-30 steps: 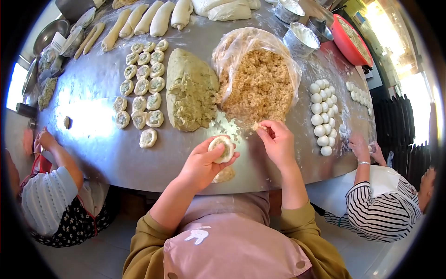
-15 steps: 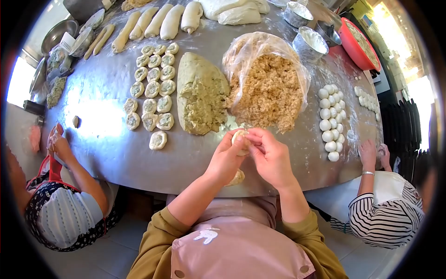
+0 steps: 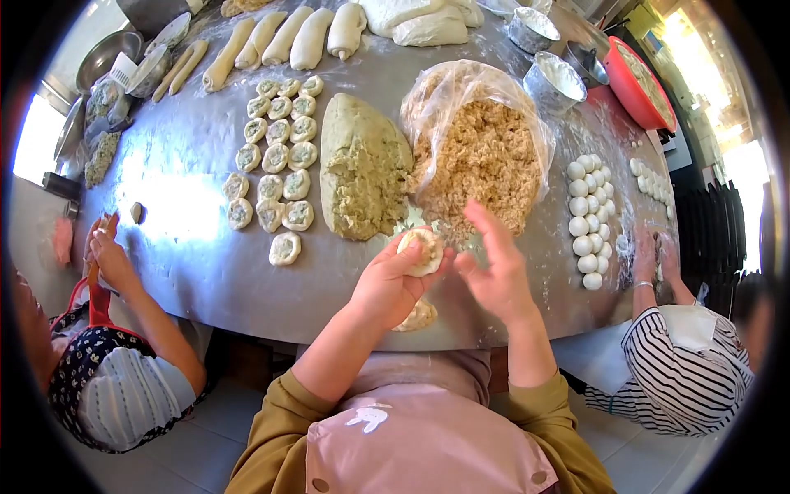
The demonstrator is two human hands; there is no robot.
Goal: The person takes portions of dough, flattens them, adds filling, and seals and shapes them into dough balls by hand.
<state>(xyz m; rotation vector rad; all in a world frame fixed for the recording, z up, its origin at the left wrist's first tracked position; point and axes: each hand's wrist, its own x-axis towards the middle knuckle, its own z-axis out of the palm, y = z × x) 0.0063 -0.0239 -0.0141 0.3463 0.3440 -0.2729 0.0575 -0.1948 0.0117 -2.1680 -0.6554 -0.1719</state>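
Observation:
My left hand (image 3: 385, 284) grips a round dough piece (image 3: 422, 252) with filling in its middle, thumb on its rim. Just to its right my right hand (image 3: 496, 267) is raised with its fingers apart, slightly blurred, nothing visible in it. Beyond the hands lie a green filling mound (image 3: 362, 169) and a crumbly brown mass (image 3: 485, 156) partly under clear plastic. Another dough piece (image 3: 418, 316) rests on the table below my left hand. Rows of filled dough rounds (image 3: 278, 156) stand left of the green mound.
On the metal table (image 3: 197, 272) are long dough rolls (image 3: 311, 39), white balls (image 3: 587, 222), metal tins (image 3: 555, 81) and a red basin (image 3: 632, 86). One co-worker's hands (image 3: 111, 255) are at the left edge, another's (image 3: 657, 259) at the right.
My right hand first came to the dough piece from the brown mass, then moved away with its fingers spread. Brown filling now shows on the piece. The view has shifted slightly.

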